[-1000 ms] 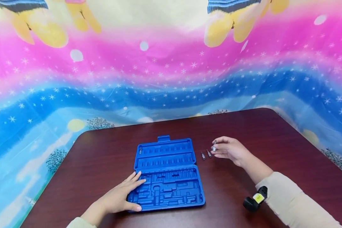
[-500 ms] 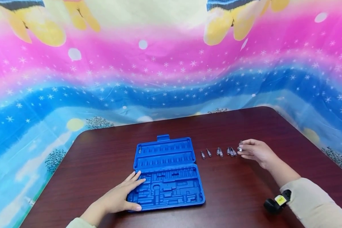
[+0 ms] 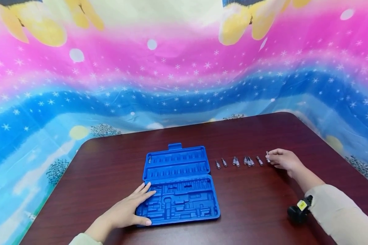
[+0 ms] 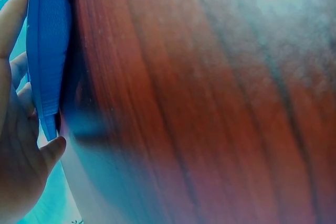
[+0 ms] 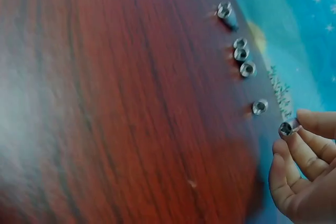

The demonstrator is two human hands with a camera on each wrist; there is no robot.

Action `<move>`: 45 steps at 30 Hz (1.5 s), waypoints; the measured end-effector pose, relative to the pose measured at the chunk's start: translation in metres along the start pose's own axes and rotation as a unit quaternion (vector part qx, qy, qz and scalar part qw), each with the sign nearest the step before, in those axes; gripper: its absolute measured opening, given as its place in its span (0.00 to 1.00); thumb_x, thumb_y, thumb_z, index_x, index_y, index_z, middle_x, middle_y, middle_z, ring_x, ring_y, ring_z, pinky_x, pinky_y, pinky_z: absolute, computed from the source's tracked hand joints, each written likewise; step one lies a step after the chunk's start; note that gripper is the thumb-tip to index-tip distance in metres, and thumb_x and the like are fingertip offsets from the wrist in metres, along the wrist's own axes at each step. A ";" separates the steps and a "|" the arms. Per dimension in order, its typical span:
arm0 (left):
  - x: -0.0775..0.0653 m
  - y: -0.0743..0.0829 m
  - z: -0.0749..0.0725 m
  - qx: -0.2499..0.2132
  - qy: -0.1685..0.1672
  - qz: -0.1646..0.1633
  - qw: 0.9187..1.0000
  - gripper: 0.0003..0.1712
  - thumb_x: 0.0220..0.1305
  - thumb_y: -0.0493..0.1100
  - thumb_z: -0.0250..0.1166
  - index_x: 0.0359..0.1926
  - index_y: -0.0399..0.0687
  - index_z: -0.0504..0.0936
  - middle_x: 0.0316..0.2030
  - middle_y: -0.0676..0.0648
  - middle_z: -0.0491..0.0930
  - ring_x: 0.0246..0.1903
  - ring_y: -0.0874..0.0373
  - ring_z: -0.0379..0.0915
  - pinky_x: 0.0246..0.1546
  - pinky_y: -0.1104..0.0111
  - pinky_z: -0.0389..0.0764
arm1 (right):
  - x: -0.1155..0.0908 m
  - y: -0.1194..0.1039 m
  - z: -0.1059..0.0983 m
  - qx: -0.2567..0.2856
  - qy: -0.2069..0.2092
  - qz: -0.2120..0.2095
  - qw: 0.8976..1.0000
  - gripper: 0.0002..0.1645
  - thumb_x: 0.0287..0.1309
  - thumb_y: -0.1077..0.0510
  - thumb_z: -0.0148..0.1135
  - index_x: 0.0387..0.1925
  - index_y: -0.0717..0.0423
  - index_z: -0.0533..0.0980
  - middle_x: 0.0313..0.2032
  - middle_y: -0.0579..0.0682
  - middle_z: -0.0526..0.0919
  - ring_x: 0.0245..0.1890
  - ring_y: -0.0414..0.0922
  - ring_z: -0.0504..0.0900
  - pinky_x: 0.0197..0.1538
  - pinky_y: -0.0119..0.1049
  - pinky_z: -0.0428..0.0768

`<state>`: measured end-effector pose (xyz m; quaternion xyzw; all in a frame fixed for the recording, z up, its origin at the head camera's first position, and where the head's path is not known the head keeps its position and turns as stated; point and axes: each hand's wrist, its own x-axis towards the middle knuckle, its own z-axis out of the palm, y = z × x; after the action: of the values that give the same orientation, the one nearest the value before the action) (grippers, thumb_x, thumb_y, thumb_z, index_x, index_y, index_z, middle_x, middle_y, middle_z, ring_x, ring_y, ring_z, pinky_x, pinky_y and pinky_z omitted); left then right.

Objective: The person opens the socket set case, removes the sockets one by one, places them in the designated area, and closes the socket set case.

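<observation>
My right hand (image 3: 285,160) pinches a small metal bit socket (image 5: 286,129) between thumb and fingertips, at the right end of a row. In the right wrist view its hollow round end faces the camera. Just left of it a single bit socket (image 3: 259,160) lies on the table. Further left are a cluster of bit sockets (image 3: 249,161), a pair of bit sockets (image 3: 235,161) and two slimmer ones, the nearer being a bit socket (image 3: 217,164). My left hand (image 3: 125,207) rests with spread fingers on the left edge of an unfolded blue plastic tool case (image 3: 191,198).
The case's lid (image 3: 176,166) lies back with its latch (image 3: 174,146) pointing away; one small metal piece (image 3: 149,159) sits at its upper left. The dark red table (image 3: 245,204) ends at a printed cloth backdrop (image 3: 184,68).
My right hand has moved rightward along the row, uncovering the pair and the cluster. A single bit socket now lies apart, left of my fingers. My left hand stays on the case.
</observation>
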<state>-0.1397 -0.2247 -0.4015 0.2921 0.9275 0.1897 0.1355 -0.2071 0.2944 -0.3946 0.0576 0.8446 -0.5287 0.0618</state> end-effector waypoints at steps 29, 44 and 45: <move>0.003 0.003 0.001 0.014 0.006 0.005 1.000 0.49 0.42 0.72 0.54 0.63 0.54 0.57 0.65 0.47 0.45 0.63 0.50 0.34 0.52 0.51 0.60 | 0.008 0.010 0.001 -0.102 0.037 0.000 0.994 0.15 0.54 0.58 0.52 0.36 0.69 0.70 0.30 0.52 0.75 0.27 0.44 0.70 0.27 0.34 0.72; 0.001 0.001 -0.003 0.053 0.010 0.012 0.998 0.48 0.43 0.72 0.53 0.63 0.52 0.58 0.64 0.46 0.46 0.63 0.49 0.38 0.56 0.51 0.50 | 0.002 0.002 0.006 -0.064 0.057 0.014 0.996 0.24 0.61 0.54 0.43 0.45 0.73 0.66 0.39 0.62 0.72 0.34 0.49 0.73 0.34 0.37 0.75; 0.001 0.001 -0.003 0.057 0.009 0.011 0.998 0.48 0.43 0.72 0.52 0.63 0.52 0.58 0.64 0.47 0.46 0.63 0.49 0.38 0.57 0.51 0.49 | 0.001 0.001 0.006 -0.059 0.063 0.015 0.996 0.25 0.61 0.53 0.43 0.46 0.74 0.66 0.40 0.63 0.72 0.35 0.50 0.74 0.34 0.38 0.76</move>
<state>-0.1408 -0.2245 -0.3986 0.3074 0.9348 0.1408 0.1086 -0.2081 0.2891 -0.3981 0.0998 0.8757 -0.4719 0.0200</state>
